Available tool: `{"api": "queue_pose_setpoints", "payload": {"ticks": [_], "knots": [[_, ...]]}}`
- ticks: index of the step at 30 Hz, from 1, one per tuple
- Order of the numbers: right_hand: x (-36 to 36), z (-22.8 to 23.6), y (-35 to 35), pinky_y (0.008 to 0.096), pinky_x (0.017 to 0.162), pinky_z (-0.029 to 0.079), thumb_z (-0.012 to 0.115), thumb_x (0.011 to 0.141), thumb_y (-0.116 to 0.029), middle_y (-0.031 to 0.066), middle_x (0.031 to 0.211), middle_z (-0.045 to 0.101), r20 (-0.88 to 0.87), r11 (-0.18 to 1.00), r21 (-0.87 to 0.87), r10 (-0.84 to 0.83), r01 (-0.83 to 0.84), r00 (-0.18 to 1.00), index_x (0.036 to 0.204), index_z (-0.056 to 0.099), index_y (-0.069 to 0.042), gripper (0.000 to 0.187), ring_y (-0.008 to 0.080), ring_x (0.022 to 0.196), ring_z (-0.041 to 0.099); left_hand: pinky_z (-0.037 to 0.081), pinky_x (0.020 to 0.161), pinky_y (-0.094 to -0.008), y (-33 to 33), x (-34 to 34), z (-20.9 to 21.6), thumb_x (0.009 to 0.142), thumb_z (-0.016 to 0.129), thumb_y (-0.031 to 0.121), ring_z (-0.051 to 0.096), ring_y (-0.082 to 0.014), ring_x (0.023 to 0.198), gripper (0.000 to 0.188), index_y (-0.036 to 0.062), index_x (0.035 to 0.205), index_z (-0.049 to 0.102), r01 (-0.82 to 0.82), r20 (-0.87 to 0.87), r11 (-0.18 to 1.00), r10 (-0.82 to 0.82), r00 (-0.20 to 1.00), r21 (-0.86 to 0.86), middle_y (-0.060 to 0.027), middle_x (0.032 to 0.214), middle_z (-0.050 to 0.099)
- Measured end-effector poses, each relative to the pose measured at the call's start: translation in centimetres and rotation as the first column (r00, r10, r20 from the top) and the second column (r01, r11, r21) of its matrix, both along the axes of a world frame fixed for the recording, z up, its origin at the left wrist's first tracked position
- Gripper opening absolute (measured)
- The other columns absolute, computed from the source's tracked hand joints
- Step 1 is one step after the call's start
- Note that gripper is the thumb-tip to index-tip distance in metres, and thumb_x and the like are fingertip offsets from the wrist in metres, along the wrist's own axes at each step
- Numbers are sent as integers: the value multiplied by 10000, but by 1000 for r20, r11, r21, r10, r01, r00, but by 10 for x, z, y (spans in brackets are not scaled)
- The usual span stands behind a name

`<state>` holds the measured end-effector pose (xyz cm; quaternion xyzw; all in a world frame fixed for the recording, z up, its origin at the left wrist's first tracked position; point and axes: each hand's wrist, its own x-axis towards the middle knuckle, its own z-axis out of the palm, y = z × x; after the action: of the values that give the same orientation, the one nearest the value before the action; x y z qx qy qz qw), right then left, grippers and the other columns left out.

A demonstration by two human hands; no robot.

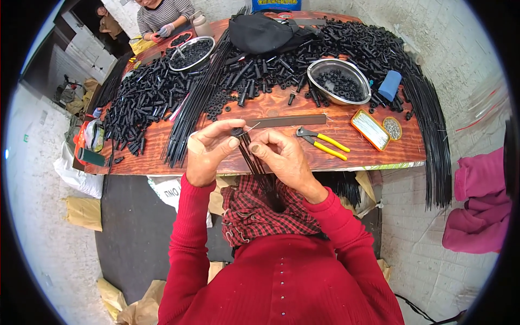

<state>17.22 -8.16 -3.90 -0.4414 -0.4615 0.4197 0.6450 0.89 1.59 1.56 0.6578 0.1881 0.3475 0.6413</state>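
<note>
Above the table's front edge, my left hand (pixel 208 151) pinches a small black ring-shaped piece (pixel 236 131) between thumb and fingertips. Thin black strands (pixel 250 161) hang from it toward my lap. My right hand (pixel 283 161) is beside them with thumb and fingers closed; a thin pale needle-like piece (pixel 253 126) sticks up between the hands. Which fingers hold it is hard to see. Just right of my right hand lie nippers (pixel 323 144) with yellow handles. A flat dark strip (pixel 292 121) lies beyond both hands.
Loose black parts (pixel 146 103) are heaped across the wooden table (pixel 271 103). Long black strands (pixel 197 103) lie on the left; others (pixel 437 146) hang over the right edge. A metal bowl (pixel 346 101), orange-rimmed tray (pixel 370 130) and blue block (pixel 390 85) stand right. A co-worker (pixel 162 19) sits far left.
</note>
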Motion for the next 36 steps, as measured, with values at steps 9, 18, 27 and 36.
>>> {"api": "queue_pose_setpoints", "payload": {"ticks": [9,18,27,36], "knots": [[6,21,4,246,610,458,695,912,-77,26,857,621,303,997,65,-69,52,951,874,669,27,113,69,711,555,527,928,-294,1,-1,-5,900,668,-38,657,-169,1035,328,-59,1226,638,-65,-41,997,67,997,47,-128,1139,690],[3,11,5,225,561,433,715,917,-116,-19,793,621,182,1000,-22,-13,17,983,823,666,-6,152,41,675,557,505,955,-307,8,-11,-12,905,679,17,651,-170,1047,343,-61,1236,633,43,1,999,-43,999,21,-118,1148,691],[-9,16,3,305,555,447,781,815,-155,44,690,610,367,971,126,-235,202,900,778,681,-11,179,145,620,601,502,950,-313,-1,-17,-13,911,698,93,648,-177,1061,399,-69,1266,613,32,32,999,-31,999,-28,-131,1157,689],[-16,14,4,368,563,449,828,755,-217,93,673,584,333,979,26,-199,202,922,650,629,-4,310,214,596,590,497,958,-321,-1,-21,-12,955,657,160,646,-183,1069,454,-73,1333,565,92,35,996,-92,995,3,-134,1149,687]]}}
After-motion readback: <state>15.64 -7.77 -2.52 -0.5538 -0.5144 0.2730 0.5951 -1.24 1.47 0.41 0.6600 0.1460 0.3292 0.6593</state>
